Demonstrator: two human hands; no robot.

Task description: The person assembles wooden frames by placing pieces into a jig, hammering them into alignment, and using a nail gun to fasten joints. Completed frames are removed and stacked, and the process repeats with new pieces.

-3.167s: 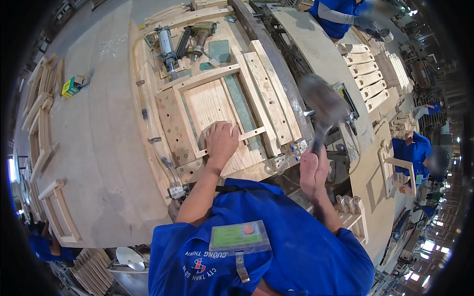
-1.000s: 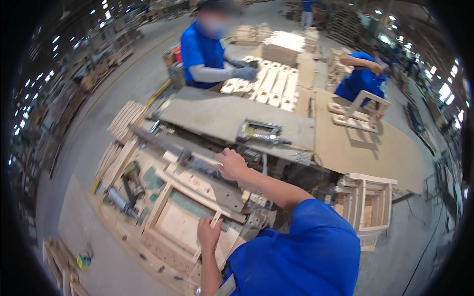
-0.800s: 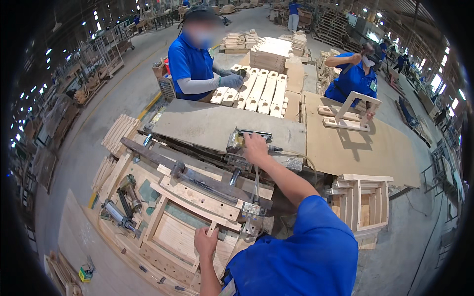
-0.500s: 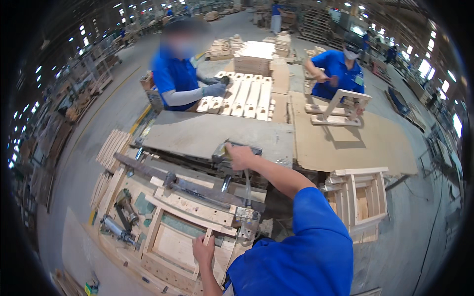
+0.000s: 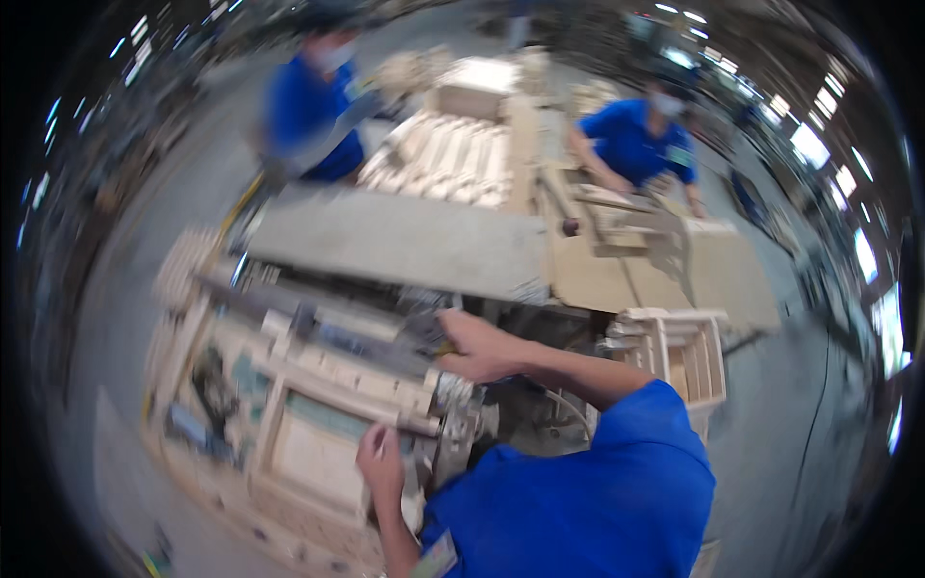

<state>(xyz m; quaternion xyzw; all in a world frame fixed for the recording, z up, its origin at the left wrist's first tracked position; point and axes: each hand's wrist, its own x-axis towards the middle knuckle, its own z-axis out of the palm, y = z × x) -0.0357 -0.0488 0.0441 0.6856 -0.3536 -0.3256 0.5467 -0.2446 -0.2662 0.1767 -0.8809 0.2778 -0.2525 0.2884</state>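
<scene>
A pale wooden frame (image 5: 265,429) lies in a wooden jig (image 5: 289,528) on the bench before me. My left hand (image 5: 383,462) is closed at the frame's right rail, its fingertips near the far end; blur softens the grip. My right arm reaches across the bench, and my right hand (image 5: 474,347) is wrapped round the handle of a grey nail gun (image 5: 421,332). The gun is over the far side of the jig, close to a long metal bar (image 5: 246,301). Motion smears its nose, so contact with the wood cannot be made out.
A second air tool (image 5: 193,429) lies left of the frame. Beyond the jig stands a grey table (image 5: 395,241), with slotted wooden slats (image 5: 448,159) behind it. Two co-workers in blue stand across from me. Assembled wooden frames (image 5: 674,361) are stacked at my right.
My right hand has brought the nail gun nearer, from the grey table's edge to over the jig. My left hand stays by the right rail. The view has shifted; the right co-worker's wooden piece is lowered.
</scene>
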